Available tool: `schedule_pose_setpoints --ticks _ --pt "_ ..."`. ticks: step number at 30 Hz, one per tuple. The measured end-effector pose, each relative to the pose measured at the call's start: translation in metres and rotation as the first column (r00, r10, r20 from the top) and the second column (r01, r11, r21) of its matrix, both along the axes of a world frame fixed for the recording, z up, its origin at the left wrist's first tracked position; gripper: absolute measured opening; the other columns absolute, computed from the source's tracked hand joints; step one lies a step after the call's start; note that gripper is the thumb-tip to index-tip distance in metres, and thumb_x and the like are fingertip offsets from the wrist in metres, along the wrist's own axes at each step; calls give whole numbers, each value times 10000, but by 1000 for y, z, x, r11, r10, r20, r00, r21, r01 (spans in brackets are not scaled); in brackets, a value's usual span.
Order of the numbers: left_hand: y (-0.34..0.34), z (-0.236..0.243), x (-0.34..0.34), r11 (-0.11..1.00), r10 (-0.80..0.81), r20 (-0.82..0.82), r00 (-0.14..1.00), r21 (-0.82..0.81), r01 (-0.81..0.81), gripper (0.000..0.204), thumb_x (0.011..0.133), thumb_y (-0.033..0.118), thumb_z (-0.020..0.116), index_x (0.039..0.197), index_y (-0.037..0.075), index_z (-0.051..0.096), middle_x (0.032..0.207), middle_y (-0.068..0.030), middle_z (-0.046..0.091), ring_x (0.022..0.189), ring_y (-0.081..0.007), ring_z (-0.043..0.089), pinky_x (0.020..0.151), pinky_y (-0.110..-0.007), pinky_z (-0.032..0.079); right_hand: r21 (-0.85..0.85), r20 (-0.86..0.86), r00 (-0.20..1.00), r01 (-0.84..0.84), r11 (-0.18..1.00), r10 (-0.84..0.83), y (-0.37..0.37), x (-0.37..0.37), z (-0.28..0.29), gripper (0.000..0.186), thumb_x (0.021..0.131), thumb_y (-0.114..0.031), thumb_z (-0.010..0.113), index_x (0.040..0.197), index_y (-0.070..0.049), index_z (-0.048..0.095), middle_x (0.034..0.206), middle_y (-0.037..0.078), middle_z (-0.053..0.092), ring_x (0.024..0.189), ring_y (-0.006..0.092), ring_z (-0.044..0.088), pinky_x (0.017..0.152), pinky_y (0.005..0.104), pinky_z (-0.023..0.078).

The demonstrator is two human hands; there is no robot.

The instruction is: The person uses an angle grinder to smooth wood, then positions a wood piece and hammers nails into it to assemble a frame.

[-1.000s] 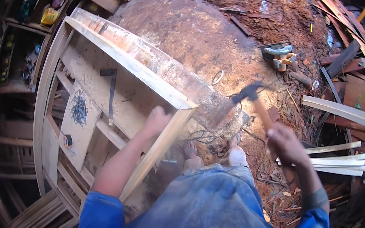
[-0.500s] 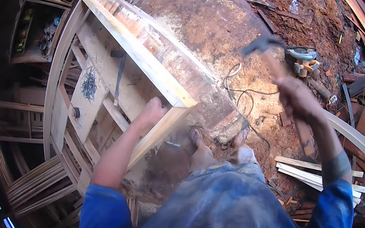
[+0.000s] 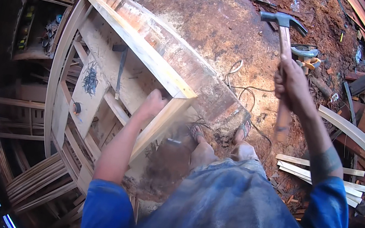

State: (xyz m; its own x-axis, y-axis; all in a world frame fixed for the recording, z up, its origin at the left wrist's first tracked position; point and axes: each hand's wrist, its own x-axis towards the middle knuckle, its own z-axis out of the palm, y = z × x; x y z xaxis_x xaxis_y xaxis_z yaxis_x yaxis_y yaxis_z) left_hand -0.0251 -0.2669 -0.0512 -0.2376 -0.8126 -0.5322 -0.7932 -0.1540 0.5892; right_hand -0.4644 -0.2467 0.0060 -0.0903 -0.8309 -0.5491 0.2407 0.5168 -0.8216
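Note:
My right hand (image 3: pixel 294 86) is wrapped round the wooden handle of a claw hammer (image 3: pixel 286 40), raised over the floor to the right of a pale wooden frame (image 3: pixel 139 55). The hammer's dark head is uppermost. At the frame's near corner, my left hand (image 3: pixel 153 104) is closed against the inner side of the boards; its fingertips are partly hidden. Inside the frame lie a dark-headed, L-shaped tool (image 3: pixel 120 71), a heap of nails (image 3: pixel 90 80) on a board, and a small dark roll (image 3: pixel 76 108).
A thick, worn wooden beam (image 3: pixel 173 46) runs beside the frame. Cable (image 3: pixel 242 91) loops over the dirt floor near my feet. Light wooden strips (image 3: pixel 324 177) and a curved wooden piece (image 3: pixel 354 132) lie at right. Shelves (image 3: pixel 39 29) stand at far left.
The hammer has swung from leaning left to nearly upright, its head rising and moving right. My right hand has shifted slightly up. My left hand stays at the frame's corner.

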Motion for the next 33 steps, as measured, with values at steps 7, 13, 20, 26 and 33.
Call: schedule_pose_setpoints --ticks 7,13,20,26,33 --pt "10 -31 36 999 1 107 994 -46 4 598 837 345 663 1009 -222 585 1056 -412 640 1057 -465 656 888 -463 511 185 -52 728 -665 723 683 37 21 12 352 1055 -430 519 1014 -81 502 694 -25 505 507 79 488 436 242 413" --pt "8 -46 49 999 14 112 994 -47 -9 640 847 380 667 1085 -210 592 1072 -402 646 1076 -431 661 905 -449 507 -129 -11 1000 -28 991 27 19 55 -2 336 1078 -406 467 924 -107 463 671 -44 512 478 57 487 395 218 414" --pt "12 -1 13 997 67 192 979 -46 -59 701 867 403 665 1196 -208 567 1233 -351 636 1174 -388 630 970 -420 491 150 -6 827 -555 818 562 42 26 -11 351 1071 -411 476 957 -80 496 670 -26 503 482 71 479 415 234 441" --pt "4 14 -11 996 17 31 999 89 -20 839 835 533 695 1212 -205 563 1252 -368 618 1196 -400 616 999 -410 482 51 38 976 -215 975 213 45 70 -36 348 1077 -409 465 900 -111 432 649 -19 504 424 81 422 362 248 405" --pt "3 7 9 967 207 -62 976 -142 -214 659 857 385 742 1281 -80 547 1372 -303 551 1293 -384 537 1071 -399 436 92 228 880 -444 891 416 106 56 -43 259 1051 -355 527 1026 -98 496 680 -14 476 514 105 482 451 279 417"
